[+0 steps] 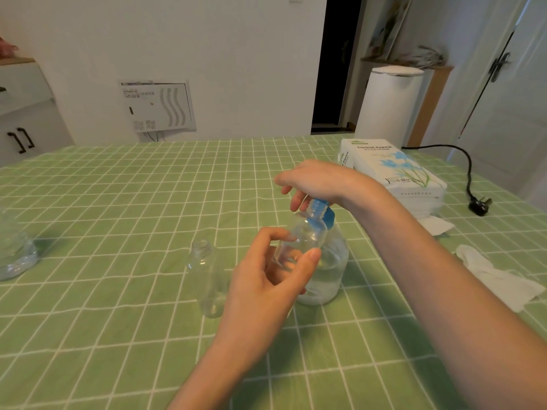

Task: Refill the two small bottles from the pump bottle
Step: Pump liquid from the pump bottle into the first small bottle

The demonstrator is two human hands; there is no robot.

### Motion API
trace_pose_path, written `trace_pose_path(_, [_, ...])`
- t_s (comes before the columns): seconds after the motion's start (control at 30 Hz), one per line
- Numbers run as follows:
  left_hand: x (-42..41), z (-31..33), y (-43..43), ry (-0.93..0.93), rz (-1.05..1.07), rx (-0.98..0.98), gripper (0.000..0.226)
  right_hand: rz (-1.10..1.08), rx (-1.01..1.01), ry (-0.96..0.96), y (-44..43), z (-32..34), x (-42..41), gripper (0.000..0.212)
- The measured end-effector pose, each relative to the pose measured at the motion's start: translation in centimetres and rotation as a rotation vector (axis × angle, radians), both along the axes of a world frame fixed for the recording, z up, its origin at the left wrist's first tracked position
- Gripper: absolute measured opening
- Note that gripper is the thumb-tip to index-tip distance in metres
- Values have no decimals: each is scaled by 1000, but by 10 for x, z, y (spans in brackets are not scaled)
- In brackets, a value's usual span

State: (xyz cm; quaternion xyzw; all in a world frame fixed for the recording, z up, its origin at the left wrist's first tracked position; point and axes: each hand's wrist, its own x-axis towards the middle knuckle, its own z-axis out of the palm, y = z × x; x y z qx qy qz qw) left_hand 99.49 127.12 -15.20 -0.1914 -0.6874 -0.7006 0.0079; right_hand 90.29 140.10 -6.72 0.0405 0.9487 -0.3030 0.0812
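A clear pump bottle (331,270) with a blue pump head (322,211) stands mid-table, partly filled with clear liquid. My right hand (319,182) rests on top of the pump head, palm down. My left hand (266,279) holds a small clear bottle (305,238) tilted, its mouth up against the blue nozzle. A second small clear bottle (207,276) stands upright and uncapped just left of my left hand, untouched.
A green checked tablecloth (118,217) covers the table. A tissue paper pack (393,170) lies at the back right, with crumpled white tissues (503,279) at the right edge. A black plug and cord (478,207) lie far right. A clear container (14,250) sits at the left edge.
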Motion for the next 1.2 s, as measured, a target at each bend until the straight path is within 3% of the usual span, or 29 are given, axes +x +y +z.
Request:
trace_pose_path(0.23, [1, -3, 0, -7, 1, -15, 33, 31, 25, -7, -1, -8, 1, 31])
trace_pose_path(0.57, [1, 0, 0, 10, -7, -28, 29, 5, 44, 70, 2, 5, 0, 45])
trace_pose_path(0.97, [1, -1, 0, -7, 9, -17, 34, 23, -21, -5, 0, -8, 0, 29])
trace_pose_path(1.2, [2, -2, -1, -15, 5, -20, 29, 2, -18, 25, -1, -8, 2, 37])
